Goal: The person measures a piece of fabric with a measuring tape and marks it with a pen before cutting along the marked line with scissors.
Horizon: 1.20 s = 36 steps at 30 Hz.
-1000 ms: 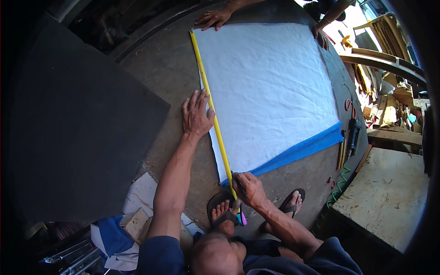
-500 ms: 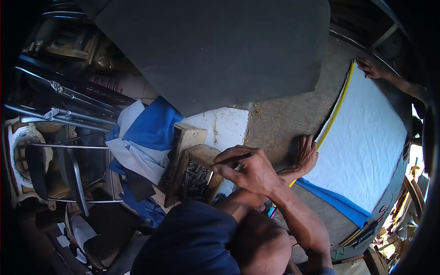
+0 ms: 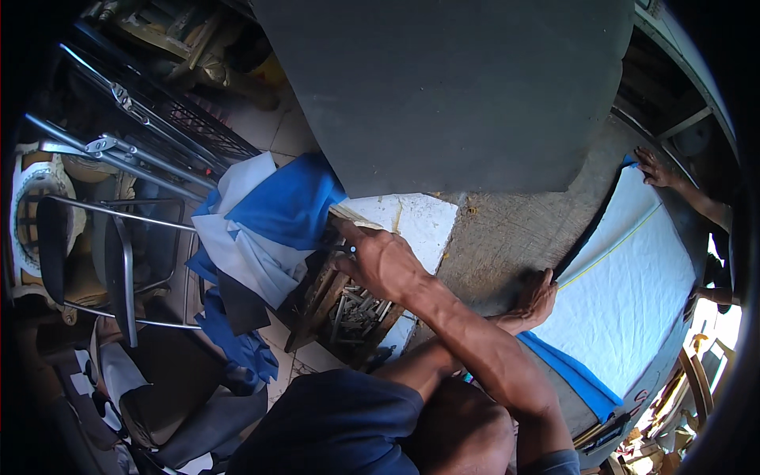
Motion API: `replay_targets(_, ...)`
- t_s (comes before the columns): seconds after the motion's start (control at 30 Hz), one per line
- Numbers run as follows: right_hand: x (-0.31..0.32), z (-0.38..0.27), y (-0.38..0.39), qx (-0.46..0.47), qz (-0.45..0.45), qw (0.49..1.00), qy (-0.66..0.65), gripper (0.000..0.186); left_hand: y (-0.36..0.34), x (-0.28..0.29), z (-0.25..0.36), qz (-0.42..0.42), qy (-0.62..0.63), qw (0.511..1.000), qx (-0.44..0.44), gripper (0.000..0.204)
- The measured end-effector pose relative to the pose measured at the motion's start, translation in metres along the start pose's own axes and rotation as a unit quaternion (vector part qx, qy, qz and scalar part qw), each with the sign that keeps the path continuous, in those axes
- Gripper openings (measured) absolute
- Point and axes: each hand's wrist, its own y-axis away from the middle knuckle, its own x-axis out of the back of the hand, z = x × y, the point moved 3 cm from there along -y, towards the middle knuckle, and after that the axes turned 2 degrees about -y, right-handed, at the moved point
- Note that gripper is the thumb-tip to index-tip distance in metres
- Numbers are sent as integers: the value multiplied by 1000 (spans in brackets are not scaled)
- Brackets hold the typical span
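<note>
My right hand [image 3: 388, 265] is closed round a slender dark tool [image 3: 353, 248] with a small round pale spot; its kind is unclear. The hand hovers over the upper edge of a wooden box [image 3: 313, 294] holding many small metal pieces [image 3: 358, 313]. Under my right forearm, my left arm crosses to the right. My left hand [image 3: 538, 301] lies with fingers stretched out at the near left edge of a white cloth [image 3: 641, 281] with blue at its corners. A thin yellow line [image 3: 613, 252] runs across the cloth; I cannot tell whether it is tape or a mark.
Another person's hand [image 3: 661, 169] rests at the cloth's far corner. A large dark sheet [image 3: 451, 95] covers the top middle. Blue and white fabric [image 3: 277, 206] is bunched left of the box. Folded metal-framed chairs [image 3: 123, 253] stand at the left.
My right hand has moved left, over the box. The broad yellow strip along the cloth's edge is gone; a thin yellow line shows inside it. The view has shifted.
</note>
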Motion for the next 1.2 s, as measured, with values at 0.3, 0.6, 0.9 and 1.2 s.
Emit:
replay_targets(0.3,103,89,172,-127,260,957,-4,31,28,7,-1,103,36,992,-71,17)
replay_targets(0.6,53,135,439,-360,283,888,-40,49,91,40,112,-142,190,932,-274,11)
replay_targets(0.9,-49,173,493,-350,672,652,-31,78,117,-59,155,-326,177,897,-241,15)
replay_targets(1.2,-126,163,556,-465,653,589,-106,65,148,-137,155,-362,-22,906,-220,27)
